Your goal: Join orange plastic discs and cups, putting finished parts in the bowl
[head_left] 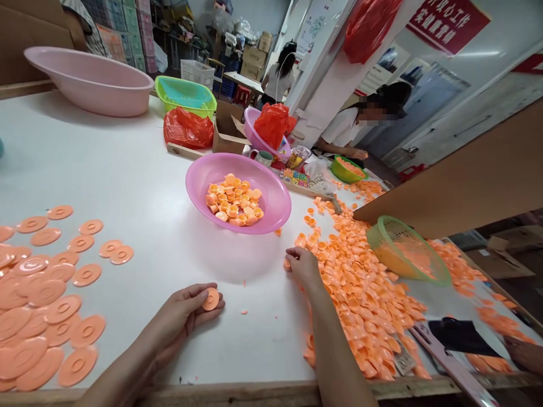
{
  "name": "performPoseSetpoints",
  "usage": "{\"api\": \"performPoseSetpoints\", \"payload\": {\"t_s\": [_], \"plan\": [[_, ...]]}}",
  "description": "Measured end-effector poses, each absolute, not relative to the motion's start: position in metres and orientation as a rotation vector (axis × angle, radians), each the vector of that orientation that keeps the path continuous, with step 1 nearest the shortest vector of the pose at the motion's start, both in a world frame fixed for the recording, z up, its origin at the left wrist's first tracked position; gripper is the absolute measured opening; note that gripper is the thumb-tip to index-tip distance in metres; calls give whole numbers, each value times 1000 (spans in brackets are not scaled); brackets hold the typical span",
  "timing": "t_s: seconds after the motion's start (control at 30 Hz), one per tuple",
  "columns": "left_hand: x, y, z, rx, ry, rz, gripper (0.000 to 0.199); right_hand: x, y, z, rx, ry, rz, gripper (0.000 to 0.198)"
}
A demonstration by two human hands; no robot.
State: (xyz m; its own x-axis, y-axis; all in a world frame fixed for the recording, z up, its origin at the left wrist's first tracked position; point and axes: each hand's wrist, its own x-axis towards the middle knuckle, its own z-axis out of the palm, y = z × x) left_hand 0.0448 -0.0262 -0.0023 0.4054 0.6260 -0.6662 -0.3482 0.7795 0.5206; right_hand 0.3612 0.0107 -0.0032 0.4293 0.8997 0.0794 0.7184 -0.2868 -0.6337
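Observation:
Between the thumb and fingers of my left hand (190, 308) is a round orange plastic disc (211, 299) with a ring in its middle. My right hand (304, 267) pinches a small orange cup-shaped piece (287, 263) at the left edge of a big pile of similar orange pieces (352, 288). Beyond both hands stands a pink bowl (197, 192) with several such pieces inside. On the left of the table, flat orange discs (46, 291) lie spread and overlapping.
A green basket (439, 265) lies tilted on the pile at right, near a cardboard panel (466, 175). Along the back are a large pink tub (97, 85), a red plastic bag (188, 128) and a mug (263, 157). Another person (343, 127) sits beyond; another hand (524, 353) shows at right.

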Motion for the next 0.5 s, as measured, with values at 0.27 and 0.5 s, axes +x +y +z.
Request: {"api": "performPoseSetpoints", "payload": {"t_s": [0.27,0.5], "plan": [[38,-24,2,281,935,629,30,286,-21,13,-1777,-1653,890,29],[38,-24,-1,305,910,655,30,287,-41,25,-2054,-1641,713,16]]}}
